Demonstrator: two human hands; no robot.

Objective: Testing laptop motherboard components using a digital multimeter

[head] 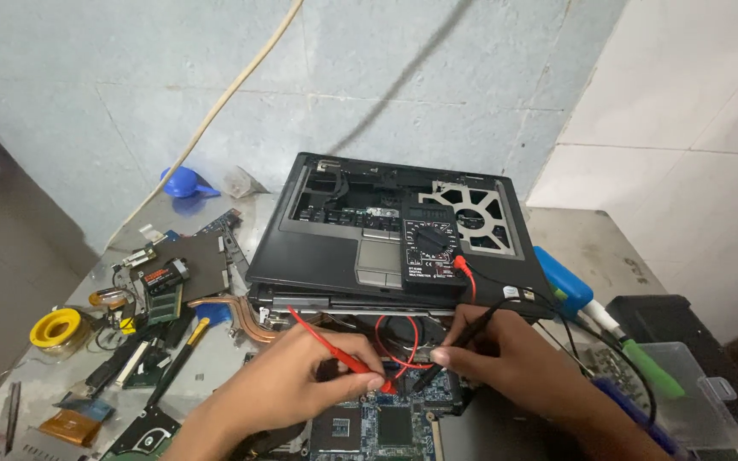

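My left hand (301, 380) pinches a red test probe (335, 350), its tip down on a blue-green circuit board (390, 423). My right hand (506, 354) holds a black test probe (459, 350), its tip touching the same board close beside the red one. Red and black leads (470, 277) run up to a black multimeter (429, 248) lying on a stripped black laptop base (326, 248) with no keyboard. The laptop base rests tilted over other parts just behind the board.
Left of me lie a yellow solder spool (55, 329), a small battery (164, 275), a copper heat pipe (232, 312), memory sticks and loose boards. A blue box (561, 277) and green-handled tool (651, 367) sit at right beside a clear plastic case (685, 393). Tiled walls close behind.
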